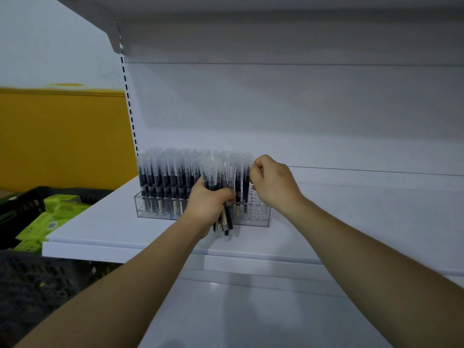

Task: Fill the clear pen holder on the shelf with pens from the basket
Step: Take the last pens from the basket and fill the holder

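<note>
A clear pen holder [261, 217] stands on the white shelf [105, 229], close to its left end. Many black pens with frosted caps [163, 172] stand upright in it, filling all but its right end, where empty holes show. My left hand [208, 202] is in front of the holder and grips a bundle of pens [224, 217], caps up. My right hand [273, 182] is at the holder's right side, fingers pinched on a single pen [246, 182] that stands in the holder.
A black plastic basket [30, 204] with green packets [50, 222] sits low at the left, beside the shelf's end. A second dark crate [32, 285] lies below it. Another shelf board hangs overhead. A lower shelf [251, 310] runs underneath.
</note>
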`<state>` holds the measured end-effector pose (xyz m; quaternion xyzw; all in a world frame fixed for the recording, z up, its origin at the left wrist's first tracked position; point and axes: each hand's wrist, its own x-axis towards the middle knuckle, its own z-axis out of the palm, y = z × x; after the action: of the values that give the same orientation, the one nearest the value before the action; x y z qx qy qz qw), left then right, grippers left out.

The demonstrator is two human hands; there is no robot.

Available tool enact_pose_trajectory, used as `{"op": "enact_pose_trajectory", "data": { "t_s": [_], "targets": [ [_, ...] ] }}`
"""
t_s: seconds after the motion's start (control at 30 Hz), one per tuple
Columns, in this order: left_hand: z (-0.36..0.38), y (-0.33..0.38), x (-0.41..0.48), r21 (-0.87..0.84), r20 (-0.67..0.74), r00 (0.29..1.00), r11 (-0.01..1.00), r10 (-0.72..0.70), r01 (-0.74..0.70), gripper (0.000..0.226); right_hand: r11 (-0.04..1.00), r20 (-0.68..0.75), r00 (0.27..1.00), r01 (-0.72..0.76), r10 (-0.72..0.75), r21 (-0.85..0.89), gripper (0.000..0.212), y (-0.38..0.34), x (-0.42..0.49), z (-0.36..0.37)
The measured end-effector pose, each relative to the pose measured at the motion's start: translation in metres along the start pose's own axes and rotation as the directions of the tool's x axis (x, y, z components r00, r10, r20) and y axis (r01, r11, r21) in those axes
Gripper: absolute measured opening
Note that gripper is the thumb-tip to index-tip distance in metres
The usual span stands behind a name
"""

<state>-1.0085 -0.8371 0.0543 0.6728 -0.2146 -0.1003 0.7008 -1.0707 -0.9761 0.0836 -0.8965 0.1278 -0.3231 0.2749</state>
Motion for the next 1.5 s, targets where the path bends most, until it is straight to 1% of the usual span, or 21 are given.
{"op": "enact_pose_trajectory", "data": {
  "t_s": [0.07, 0.1, 0.27, 0.4, 0.47, 0.57, 0.6, 0.7, 0.73, 0.87, 0.93, 1.0, 1.03, 1.1, 1.13, 1.2, 1.23, 1.3, 1.33, 1.43, 1.5],
  "targets": [
    [-0.001, 0.001, -0.001, -0.007, -0.001, 1.0, 1.0, -0.014, 0.014, 0.082, 0.999, 0.037, 0.998, 0.043, -0.042, -0.023, 0.021, 0.0, -0.001, -0.001],
    [0.0, 0.001, -0.001, -0.017, -0.004, 1.0, 1.0, -0.017, 0.017, 0.088, 0.998, 0.051, 0.997, 0.058, -0.056, -0.033, 0.021, -0.001, -0.001, -0.002],
    [-0.002, 0.0, 0.0, -0.032, -0.03, 0.999, 0.999, -0.036, 0.035, 0.078, 0.996, 0.054, 0.997, 0.053, -0.049, -0.073, 0.021, -0.003, 0.002, -0.001],
    [-0.004, 0.006, -0.004, -0.017, -0.037, 0.999, 0.999, -0.036, 0.035, 0.095, 0.967, 0.088, 0.994, 0.08, -0.06, -0.243, 0.02, -0.007, 0.005, -0.006],
    [-0.004, 0.007, -0.005, -0.008, -0.043, 0.999, 1.0, -0.018, 0.018, 0.088, 0.937, 0.112, 0.992, 0.093, -0.058, -0.336, 0.017, -0.013, 0.006, -0.01],
    [-0.005, 0.007, -0.005, -0.011, -0.044, 0.998, 0.999, -0.035, 0.034, 0.096, 0.924, 0.17, 0.984, 0.104, -0.043, -0.369, 0.016, -0.02, 0.007, -0.013],
    [-0.005, 0.006, -0.005, -0.015, -0.041, 0.998, 0.999, -0.04, 0.04, 0.088, 0.929, 0.183, 0.982, 0.101, -0.037, -0.356, 0.015, -0.021, 0.007, -0.014],
    [-0.007, 0.003, -0.004, 0.011, -0.04, 0.998, 0.999, -0.045, 0.045, 0.034, 0.93, 0.207, 0.978, 0.083, -0.008, -0.358, 0.012, -0.018, 0.005, -0.008],
    [-0.007, 0.002, -0.003, 0.02, -0.039, 0.998, 0.999, -0.042, 0.043, 0.03, 0.922, 0.211, 0.977, 0.091, -0.011, -0.376, 0.013, -0.013, 0.004, -0.005],
    [-0.009, 0.0, -0.002, 0.019, -0.037, 0.999, 0.999, -0.032, 0.032, 0.043, 0.971, 0.134, 0.99, 0.003, 0.03, -0.241, 0.025, -0.004, 0.002, -0.004],
    [-0.009, 0.002, -0.002, 0.025, -0.031, 0.999, 0.999, -0.02, 0.021, 0.034, 0.989, -0.003, 0.999, 0.04, -0.041, -0.139, 0.026, -0.001, 0.0, -0.003],
    [-0.007, 0.004, -0.001, 0.009, -0.02, 1.0, 1.0, -0.01, 0.01, 0.043, 0.992, -0.135, 0.983, 0.125, -0.126, -0.017, 0.018, -0.005, -0.005, -0.003],
    [-0.004, 0.007, -0.002, -0.001, -0.01, 1.0, 1.0, -0.005, 0.005, 0.052, 0.989, -0.141, 0.98, 0.143, -0.137, 0.029, 0.014, -0.008, -0.006, -0.003],
    [0.0, 0.01, -0.001, -0.018, 0.005, 1.0, 1.0, -0.01, 0.01, 0.068, 0.986, -0.082, 0.99, 0.127, -0.119, 0.105, 0.016, -0.012, -0.009, -0.005],
    [0.002, 0.01, 0.0, -0.026, 0.013, 1.0, 1.0, -0.007, 0.007, 0.066, 0.984, -0.044, 0.994, 0.107, -0.102, 0.142, 0.015, -0.014, -0.009, -0.006],
    [0.006, 0.013, -0.001, -0.033, 0.021, 1.0, 0.999, 0.016, -0.015, 0.045, 0.977, 0.012, 0.998, 0.064, -0.068, 0.204, 0.012, -0.014, -0.009, -0.007],
    [0.008, 0.013, 0.0, -0.041, 0.028, 0.999, 0.999, 0.022, -0.021, 0.045, 0.972, 0.034, 0.998, 0.042, -0.051, 0.23, 0.012, -0.013, -0.008, -0.008],
    [0.011, 0.011, 0.002, -0.036, 0.052, 0.999, 0.999, 0.003, -0.002, 0.062, 0.961, 0.08, 0.997, -0.006, -0.016, 0.276, 0.015, -0.011, -0.007, -0.01],
    [0.013, 0.01, 0.002, -0.03, 0.055, 0.998, 1.0, 0.005, -0.003, 0.062, 0.956, 0.094, 0.996, -0.024, -0.004, 0.293, 0.016, -0.009, -0.007, -0.011],
    [0.016, 0.006, 0.004, -0.066, 0.057, 0.998, 0.998, 0.008, -0.004, 0.05, 0.953, 0.061, 0.998, -0.044, 0.027, 0.299, 0.017, -0.007, -0.006, -0.012],
    [0.016, 0.003, 0.007, -0.072, 0.023, 1.0, 0.997, 0.006, -0.005, 0.06, 0.938, -0.039, 0.997, -0.05, 0.067, 0.344, 0.015, -0.004, -0.002, -0.014]
  ]
}}
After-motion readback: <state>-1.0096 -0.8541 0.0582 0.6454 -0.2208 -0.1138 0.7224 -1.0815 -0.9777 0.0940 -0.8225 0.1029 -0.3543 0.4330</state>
